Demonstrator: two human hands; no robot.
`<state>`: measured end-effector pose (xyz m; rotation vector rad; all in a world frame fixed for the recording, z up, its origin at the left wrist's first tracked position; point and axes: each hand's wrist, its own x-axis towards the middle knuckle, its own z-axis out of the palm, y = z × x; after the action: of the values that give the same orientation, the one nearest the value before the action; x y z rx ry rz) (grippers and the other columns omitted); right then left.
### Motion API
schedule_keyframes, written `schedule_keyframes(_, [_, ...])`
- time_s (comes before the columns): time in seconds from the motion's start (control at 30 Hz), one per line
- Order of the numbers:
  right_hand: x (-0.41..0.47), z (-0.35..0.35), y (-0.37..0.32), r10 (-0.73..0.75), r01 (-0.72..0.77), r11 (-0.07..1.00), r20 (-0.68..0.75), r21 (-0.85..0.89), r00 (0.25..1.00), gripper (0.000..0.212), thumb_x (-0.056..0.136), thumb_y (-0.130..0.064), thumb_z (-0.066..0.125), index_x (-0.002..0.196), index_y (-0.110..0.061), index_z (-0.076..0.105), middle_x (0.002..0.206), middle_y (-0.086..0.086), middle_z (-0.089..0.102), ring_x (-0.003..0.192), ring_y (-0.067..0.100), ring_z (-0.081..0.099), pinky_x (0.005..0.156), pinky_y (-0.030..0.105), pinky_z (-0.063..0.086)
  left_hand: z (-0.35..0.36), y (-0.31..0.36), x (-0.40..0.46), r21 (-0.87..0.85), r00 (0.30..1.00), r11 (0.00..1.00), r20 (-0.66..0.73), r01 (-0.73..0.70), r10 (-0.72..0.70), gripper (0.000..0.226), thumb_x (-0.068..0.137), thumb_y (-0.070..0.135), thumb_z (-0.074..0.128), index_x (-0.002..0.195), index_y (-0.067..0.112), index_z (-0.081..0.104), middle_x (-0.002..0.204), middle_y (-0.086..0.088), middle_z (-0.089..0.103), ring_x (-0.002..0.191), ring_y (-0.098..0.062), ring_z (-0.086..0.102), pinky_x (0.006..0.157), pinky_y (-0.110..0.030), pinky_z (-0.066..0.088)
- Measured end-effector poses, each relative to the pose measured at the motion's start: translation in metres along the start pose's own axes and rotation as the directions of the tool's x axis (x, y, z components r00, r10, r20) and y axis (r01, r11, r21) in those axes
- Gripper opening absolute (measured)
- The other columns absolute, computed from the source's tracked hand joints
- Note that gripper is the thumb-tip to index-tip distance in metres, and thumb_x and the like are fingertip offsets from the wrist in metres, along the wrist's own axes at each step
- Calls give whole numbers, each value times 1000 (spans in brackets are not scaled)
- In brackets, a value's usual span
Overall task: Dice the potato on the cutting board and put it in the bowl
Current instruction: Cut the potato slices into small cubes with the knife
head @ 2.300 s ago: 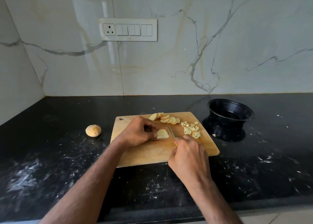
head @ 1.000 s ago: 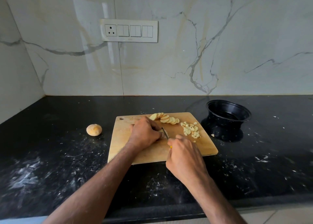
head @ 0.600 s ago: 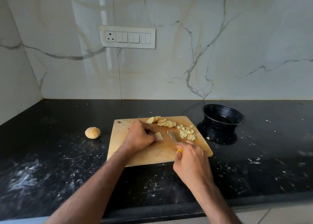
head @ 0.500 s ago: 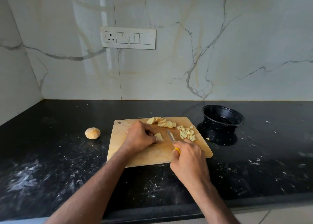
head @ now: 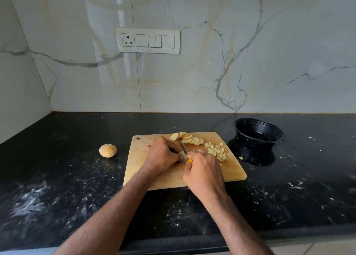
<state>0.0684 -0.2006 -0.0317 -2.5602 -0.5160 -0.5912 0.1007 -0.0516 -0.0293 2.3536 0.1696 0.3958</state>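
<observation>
A wooden cutting board (head: 227, 170) lies on the black counter. At its far edge is a fanned row of potato slices (head: 187, 138), and to their right a small heap of diced potato (head: 216, 150). My left hand (head: 163, 154) has its fingers curled over a stack of potato slices (head: 182, 155) in the board's middle; most of the stack is hidden. My right hand (head: 203, 171) grips a yellow-handled knife (head: 184, 148) whose blade is in the stack, right against my left fingertips. A black bowl (head: 258, 137) stands right of the board.
A whole unpeeled potato (head: 107, 150) sits on the counter left of the board. One potato bit (head: 240, 158) lies at the bowl's foot. The marble wall with a switch panel (head: 148, 40) rises behind, and a side wall closes the left. The counter's front edge runs near me.
The knife blade has moved left from beside the stack into it, close to my left fingers. My left hand has stayed on the slices. The camera view shifted slightly.
</observation>
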Motion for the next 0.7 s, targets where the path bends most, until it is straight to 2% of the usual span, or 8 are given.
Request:
schedule_keyframes(0.1, [1,3,-2,-1,1,1000,26,-3,1000,27,90,-16,66,117,-16,71,107,-2,68,87,11,64,75,23,57,0,0,1,-14,1000,1000,7,16,-16,17,68,24,90,63,32,76,69,22,70,87,-4,63,98,-47,45])
schedule_keyframes(0.23, [0,5,-4,-10,10,1000,46,-2,999,28,90,-12,65,117,-14,70,108,-1,65,89,14,64,76,28,58,1,-1,4,-14,1000,1000,22,21,-21,16,72,18,87,64,29,78,70,19,71,87,-8,63,97,-50,47])
schedule_keyframes(0.47, [-18,-2,-2,-2,2,1000,82,11,997,25,87,-9,67,110,-13,72,110,0,67,96,16,66,82,27,59,2,0,4,-35,998,998,37,47,-46,8,74,16,86,74,22,81,81,11,75,98,-17,65,99,-51,48])
schedule_keyframes(0.7, [-34,-15,7,-9,11,1000,102,-24,995,28,92,-11,59,117,-15,71,112,-5,65,90,13,68,81,26,59,1,1,0,-25,999,999,19,36,-36,8,76,22,87,82,24,81,82,13,74,95,-14,65,99,-48,50])
